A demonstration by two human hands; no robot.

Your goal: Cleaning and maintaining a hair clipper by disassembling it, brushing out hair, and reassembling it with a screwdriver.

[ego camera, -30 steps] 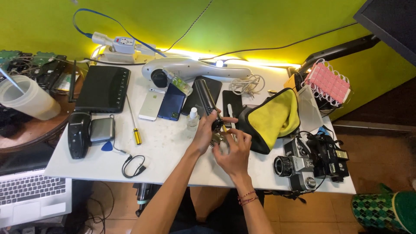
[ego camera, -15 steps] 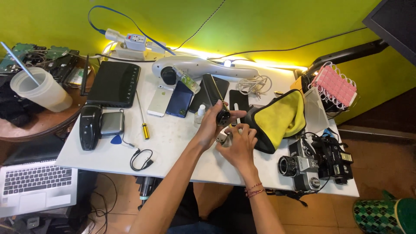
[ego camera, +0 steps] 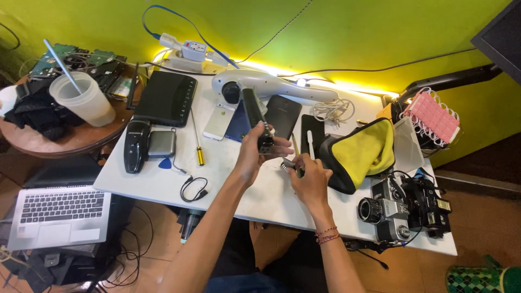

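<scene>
Black and slim, the handset [ego camera: 255, 119] stood in the head view over the white table [ego camera: 163, 179], gripped at its lower end by the left hand [ego camera: 252, 154], long axis running away toward the wall. Just beside, the right hand [ego camera: 309, 176] pinched a small metal part [ego camera: 287, 164].

both forearms bare, no sleeves. right hand [ego camera: 310, 180] has thin red and beaded bracelets [ego camera: 326, 234] at wrist. left hand [ego camera: 251, 154] wears nothing.
</scene>
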